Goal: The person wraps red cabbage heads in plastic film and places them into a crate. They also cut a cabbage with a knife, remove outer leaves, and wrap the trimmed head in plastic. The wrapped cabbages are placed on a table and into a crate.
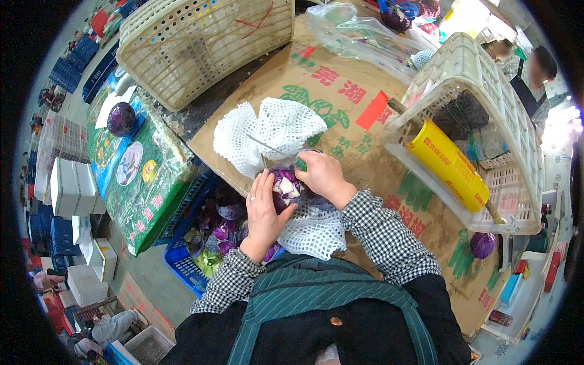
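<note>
My left hand point(267, 210) wears a ring and is closed around the left side of a red cabbage point(286, 188), whose pale cut stem end faces up. My right hand point(323, 173) grips the green handle point(300, 164) of a knife at the cabbage's upper right. The thin blade point(264, 143) points up and left, over white foam net sleeves point(292, 123). Below the cabbage lies another white foam net point(315, 232), with part of a purple cabbage beside it, mostly hidden by my right hand. All this is on a printed cardboard sheet point(365, 169).
A blue crate point(175, 262) of trimmed leaves stands at lower left. A whole cabbage point(121, 119) sits on a green carton point(137, 200). Pale plastic crates stand at upper left point(205, 54) and right point(524, 182), the latter with a yellow wrap roll point(447, 164). Another cabbage point(482, 245) lies nearby.
</note>
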